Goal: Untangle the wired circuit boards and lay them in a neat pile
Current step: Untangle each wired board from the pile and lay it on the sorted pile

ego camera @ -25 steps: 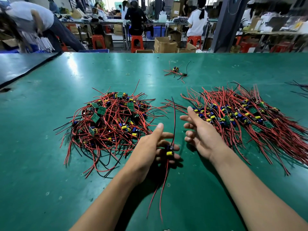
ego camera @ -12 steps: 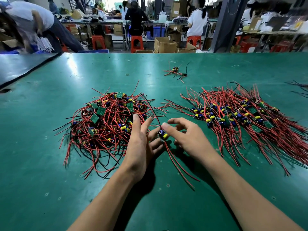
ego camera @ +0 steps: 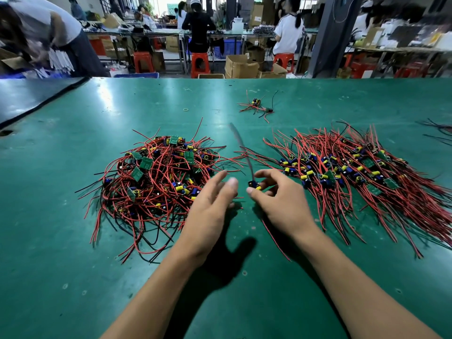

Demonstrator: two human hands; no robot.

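A tangled heap of wired circuit boards (ego camera: 156, 177), green boards with red and black leads, lies left of centre on the green table (ego camera: 73, 265). On the right lies a combed pile of wired boards (ego camera: 354, 172), leads fanned out towards me. My right hand (ego camera: 281, 199) pinches one small board (ego camera: 254, 184) between thumb and fingers; a blurred black lead rises from it and red leads trail beneath my wrist. My left hand (ego camera: 210, 206) hovers beside it with fingers extended, blurred, holding nothing.
Two stray wired boards (ego camera: 256, 106) lie further back at centre. More loose wires (ego camera: 437, 128) show at the right edge. A dark table (ego camera: 29, 99) adjoins at the left. Several people work at benches beyond the table's far edge.
The single board passed from my left hand to my right. My left hand let go and opened. One black lead now whips upward, and the red leads swung under my right wrist.
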